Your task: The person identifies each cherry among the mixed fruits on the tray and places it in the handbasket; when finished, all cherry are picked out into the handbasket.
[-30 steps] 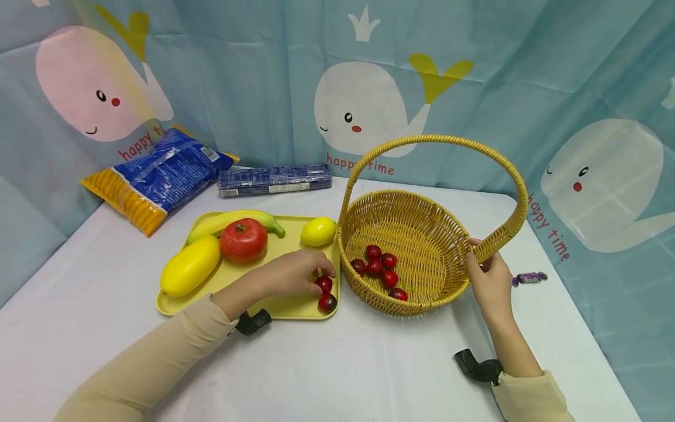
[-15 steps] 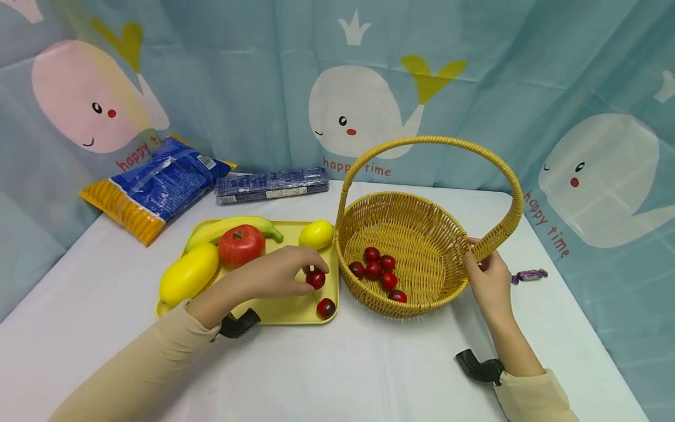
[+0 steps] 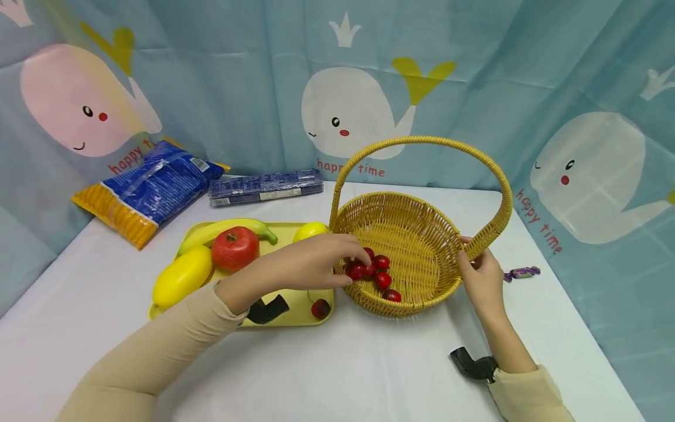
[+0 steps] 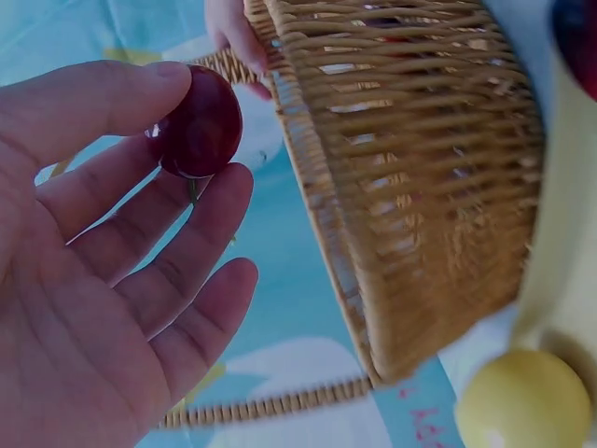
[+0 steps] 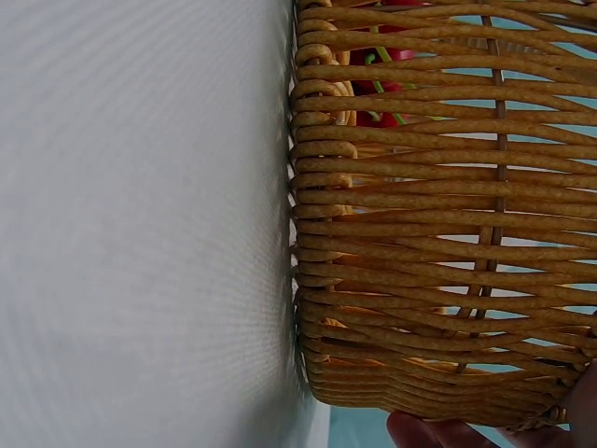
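My left hand (image 3: 321, 264) is over the left rim of the yellow wicker basket (image 3: 419, 252). Between its thumb and fingers it pinches a dark red cherry (image 4: 201, 126) with a short stem; the left wrist view shows this cherry outside the woven wall. Several red cherries (image 3: 383, 281) lie inside on the basket's left side, partly hidden by the hand. At the right, my right hand (image 3: 485, 284) grips the basket rim beside the foot of the tall handle. One more cherry (image 3: 320, 309) lies in the near right corner of the yellow tray (image 3: 295, 313).
The tray also bears a banana (image 3: 211, 232), a red apple (image 3: 235, 249), a yellow oval fruit (image 3: 181, 277) and a lemon (image 3: 310, 231). Behind stand a blue snack bag (image 3: 163, 184) and a long blue packet (image 3: 266, 187). A purple wrapped candy (image 3: 523, 273) lies right of the basket.
My left hand has picked up a cherry from the tray and carried it right, to the basket's rim. The right hand has kept its grip on the basket.
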### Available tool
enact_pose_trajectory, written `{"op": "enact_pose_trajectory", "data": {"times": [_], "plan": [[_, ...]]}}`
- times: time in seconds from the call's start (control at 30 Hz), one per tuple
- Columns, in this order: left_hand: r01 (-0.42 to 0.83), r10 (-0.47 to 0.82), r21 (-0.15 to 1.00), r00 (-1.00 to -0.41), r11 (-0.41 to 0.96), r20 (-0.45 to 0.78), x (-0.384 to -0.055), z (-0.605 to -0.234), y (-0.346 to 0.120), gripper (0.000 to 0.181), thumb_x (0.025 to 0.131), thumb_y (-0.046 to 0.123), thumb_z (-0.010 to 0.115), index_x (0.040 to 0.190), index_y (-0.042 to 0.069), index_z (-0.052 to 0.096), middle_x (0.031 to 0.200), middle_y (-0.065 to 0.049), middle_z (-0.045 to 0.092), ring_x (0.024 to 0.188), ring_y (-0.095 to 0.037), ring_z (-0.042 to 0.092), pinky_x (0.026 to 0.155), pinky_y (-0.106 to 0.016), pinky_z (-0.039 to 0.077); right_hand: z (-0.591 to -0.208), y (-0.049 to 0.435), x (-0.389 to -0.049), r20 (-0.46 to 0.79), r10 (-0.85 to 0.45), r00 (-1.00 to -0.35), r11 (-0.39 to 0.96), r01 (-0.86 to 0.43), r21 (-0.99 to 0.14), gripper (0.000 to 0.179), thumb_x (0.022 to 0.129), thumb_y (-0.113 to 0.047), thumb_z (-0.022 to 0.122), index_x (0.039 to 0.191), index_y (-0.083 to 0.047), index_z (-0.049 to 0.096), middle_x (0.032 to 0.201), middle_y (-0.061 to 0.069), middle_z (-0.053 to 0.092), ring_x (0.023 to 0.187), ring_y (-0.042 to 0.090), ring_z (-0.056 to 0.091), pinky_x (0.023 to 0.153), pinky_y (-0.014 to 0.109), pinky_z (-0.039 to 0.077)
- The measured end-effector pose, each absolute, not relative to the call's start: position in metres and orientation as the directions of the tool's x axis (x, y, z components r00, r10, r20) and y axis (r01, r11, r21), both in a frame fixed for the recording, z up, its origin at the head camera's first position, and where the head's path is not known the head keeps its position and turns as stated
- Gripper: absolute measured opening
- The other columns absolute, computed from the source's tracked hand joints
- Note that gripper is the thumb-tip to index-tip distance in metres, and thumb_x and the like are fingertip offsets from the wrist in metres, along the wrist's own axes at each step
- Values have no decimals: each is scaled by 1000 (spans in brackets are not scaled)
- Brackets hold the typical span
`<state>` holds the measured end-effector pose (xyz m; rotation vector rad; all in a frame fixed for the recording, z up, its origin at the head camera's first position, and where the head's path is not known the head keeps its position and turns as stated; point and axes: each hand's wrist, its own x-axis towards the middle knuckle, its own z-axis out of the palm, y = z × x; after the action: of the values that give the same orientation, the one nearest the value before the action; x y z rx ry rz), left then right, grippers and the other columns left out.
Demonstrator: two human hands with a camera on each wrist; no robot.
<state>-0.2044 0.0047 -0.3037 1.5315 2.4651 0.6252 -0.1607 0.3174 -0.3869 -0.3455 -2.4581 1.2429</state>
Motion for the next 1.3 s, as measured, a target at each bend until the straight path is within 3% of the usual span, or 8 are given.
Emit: {"op": "enact_pose_trajectory", "data": {"times": [0.17,0.33,0.6,0.87,1.0,1.13,1.23,1.3], "plan": [[847,917,405,-395,345,45,-216,-303,33,30,84,14,65,114,13,63,107,4,60,92,-8,52,82,-20,44,-387,315,-163,212,376,-902,578,49,-815,37,94,-25,47,129,-13,52,116,14,59,80,7,54,61,11,45],[874,932,328,-354,359,-77,-225,-309,63,27,85,16,65,112,13,64,106,3,62,94,-9,53,85,-22,42,-388,314,-165,211,379,-901,570,48,-820,36,94,-25,47,129,-13,52,115,13,59,79,9,53,60,12,45],[882,899,231,-351,412,-263,-227,-313,103,15,85,13,63,99,16,65,89,5,57,79,-10,49,67,-22,40,-389,312,-165,215,389,-896,564,47,-825,36,95,-24,47,128,-13,52,116,13,59,82,12,55,62,11,45],[866,881,264,-329,425,-339,-230,-327,119,15,88,4,54,75,12,56,69,3,43,64,-11,36,55,-23,29,-388,311,-165,212,386,-898,557,44,-829,35,94,-23,47,128,-12,52,118,13,58,88,15,57,64,10,46],[862,875,266,-328,432,-357,-233,-332,120,10,88,4,56,86,11,63,79,3,55,72,-10,46,61,-21,38,-387,311,-165,215,384,-898,561,42,-827,35,94,-23,47,128,-12,52,119,14,58,87,16,57,63,10,46],[839,870,302,-339,452,-359,-235,-328,114,25,87,3,57,110,11,64,105,0,61,96,-11,54,81,-23,44,-387,313,-164,213,389,-896,563,48,-825,35,94,-23,47,127,-13,53,117,13,59,85,14,57,63,11,46],[823,891,361,-347,438,-292,-238,-321,103,34,86,3,58,119,11,61,117,-1,59,110,-13,52,92,-25,41,-388,315,-164,208,392,-896,565,56,-823,35,94,-23,47,127,-13,52,117,13,59,85,14,56,63,11,46],[811,914,421,-349,406,-208,-239,-315,91,32,87,6,59,118,12,61,116,0,60,108,-14,53,91,-24,42,-388,317,-163,205,393,-897,564,59,-823,35,94,-23,47,128,-13,52,118,13,58,86,14,56,63,11,45]]}}
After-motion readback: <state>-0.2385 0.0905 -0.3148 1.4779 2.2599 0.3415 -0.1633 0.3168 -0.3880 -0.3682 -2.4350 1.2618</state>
